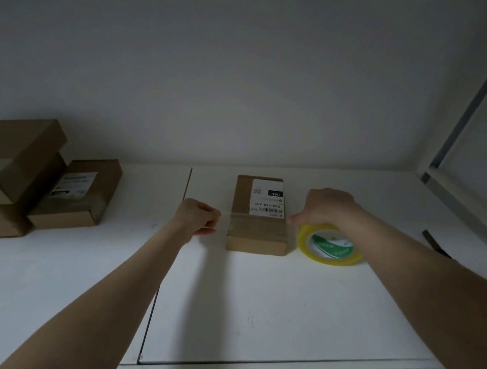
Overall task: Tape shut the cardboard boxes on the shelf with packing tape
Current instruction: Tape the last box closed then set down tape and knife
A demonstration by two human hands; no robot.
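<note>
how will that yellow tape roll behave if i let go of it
The tape roll, a ring tilted on edge under the right hand, would probably topple flat or roll a little. Its hollow core suggests light weight. The strip across the cardboard box may tether it.

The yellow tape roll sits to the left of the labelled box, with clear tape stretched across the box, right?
Not quite: in the head view the yellow tape roll sits to the right of the labelled box, under the right hand. The clear tape is stretched across the box, as you said.
</note>
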